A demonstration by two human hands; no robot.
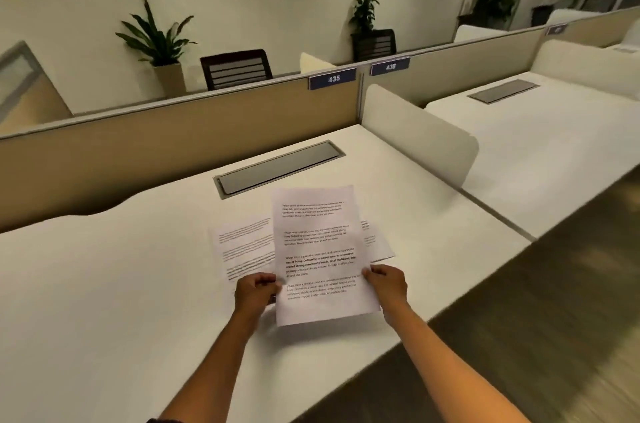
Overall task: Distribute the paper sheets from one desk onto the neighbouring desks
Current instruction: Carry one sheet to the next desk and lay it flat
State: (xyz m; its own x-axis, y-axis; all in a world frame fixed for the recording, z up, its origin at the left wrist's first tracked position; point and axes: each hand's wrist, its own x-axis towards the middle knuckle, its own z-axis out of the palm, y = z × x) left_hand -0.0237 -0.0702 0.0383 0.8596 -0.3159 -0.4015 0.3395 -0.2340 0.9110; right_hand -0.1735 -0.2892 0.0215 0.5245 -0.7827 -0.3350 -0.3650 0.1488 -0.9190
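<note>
Both hands grip the sheet (pixel 320 253), left hand (pixel 256 291) and right hand (pixel 386 284) pinching its side edges, long axis pointing away. It hovers above the spare sheets (pixel 242 246) (flat on this desk (pixel 104 284)); the neighbour desk (pixel 554 145) lies rightward, nearer the right hand.

We see both hands holding one printed sheet (pixel 320 254) above the white desk (pixel 114 284): the left hand (pixel 256 291) pinches its edge at nine o'clock, the right hand (pixel 386 284) at three. Under it more sheets (pixel 242 249) lie flat on the desk, perhaps two or three; their overlap is hard to read. A grey cable hatch (pixel 280 168) sits at twelve o'clock. Toward two o'clock, past a white divider (pixel 419 131), stands the neighbouring desk (pixel 554 152).
</note>
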